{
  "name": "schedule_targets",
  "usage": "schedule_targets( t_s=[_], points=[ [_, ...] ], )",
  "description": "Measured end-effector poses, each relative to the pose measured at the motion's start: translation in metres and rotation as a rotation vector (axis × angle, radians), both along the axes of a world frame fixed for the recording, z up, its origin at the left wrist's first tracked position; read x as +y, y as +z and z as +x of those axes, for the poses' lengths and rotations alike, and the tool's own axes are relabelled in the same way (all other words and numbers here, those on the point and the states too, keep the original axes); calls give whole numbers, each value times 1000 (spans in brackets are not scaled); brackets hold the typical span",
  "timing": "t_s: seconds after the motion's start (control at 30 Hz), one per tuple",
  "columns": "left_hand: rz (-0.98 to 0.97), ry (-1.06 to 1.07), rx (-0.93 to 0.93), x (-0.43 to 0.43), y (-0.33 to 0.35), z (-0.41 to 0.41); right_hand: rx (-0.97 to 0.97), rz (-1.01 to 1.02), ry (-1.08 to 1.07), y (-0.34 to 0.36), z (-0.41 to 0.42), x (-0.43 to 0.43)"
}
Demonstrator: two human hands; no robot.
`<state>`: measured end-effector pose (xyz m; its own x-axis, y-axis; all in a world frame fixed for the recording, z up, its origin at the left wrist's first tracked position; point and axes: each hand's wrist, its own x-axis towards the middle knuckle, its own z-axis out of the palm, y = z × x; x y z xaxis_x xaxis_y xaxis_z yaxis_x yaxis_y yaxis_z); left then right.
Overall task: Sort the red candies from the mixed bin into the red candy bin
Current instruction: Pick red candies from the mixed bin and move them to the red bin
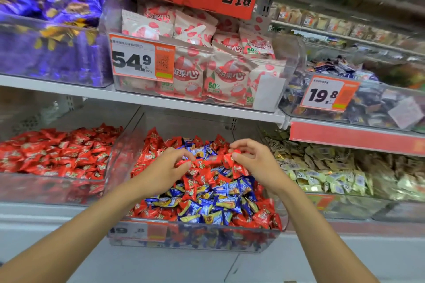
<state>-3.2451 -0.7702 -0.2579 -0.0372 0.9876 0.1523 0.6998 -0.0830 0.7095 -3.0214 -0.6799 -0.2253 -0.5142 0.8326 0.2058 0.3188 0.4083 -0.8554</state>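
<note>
Two clear bins sit side by side: red candy bin (53,181) left, mixed bin (195,236) beside it. Over the mix, my left hand (165,167) pinches a red candy (184,163); my right hand (255,158) grips another red candy (231,157).

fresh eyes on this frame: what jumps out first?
Two bare hands meet over the mixed bin at centre bottom, the left hand and right hand each pinching red candies from a red-and-blue heap. To its left sits the red candy bin, all red. Above, the 54.9 price tag fronts a bin of pink-and-white packets.
</note>
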Motion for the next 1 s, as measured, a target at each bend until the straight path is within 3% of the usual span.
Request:
schedule_targets(
  t_s=[0.27, 0.37, 0.5, 0.63, 0.8, 0.9, 1.0],
  points=[
    [-136, -108, 75, 14, -10, 18, 43, 1, -69, -3, 4, 1],
    [-42, -90, 93, 17, -13, 22, 31, -16, -85, -5, 6, 2],
    [57, -45, -64, 18, -9, 17, 14, -61, -107, -5, 3, -3],
    [56, 12, -52, 20, -6, 5, -119, 136, -48, -1, 2, -8],
    [45, 17, 81, 25, -10, 9, -495, 279, 87, -15, -4, -10],
    [47, 73, 134, 30, -8, 13, -356, 225, 52, -12, -1, -8],
    [50, 40, 68, 37, -7, 12, -191, 156, -32, -4, 7, -5]
  ],
)
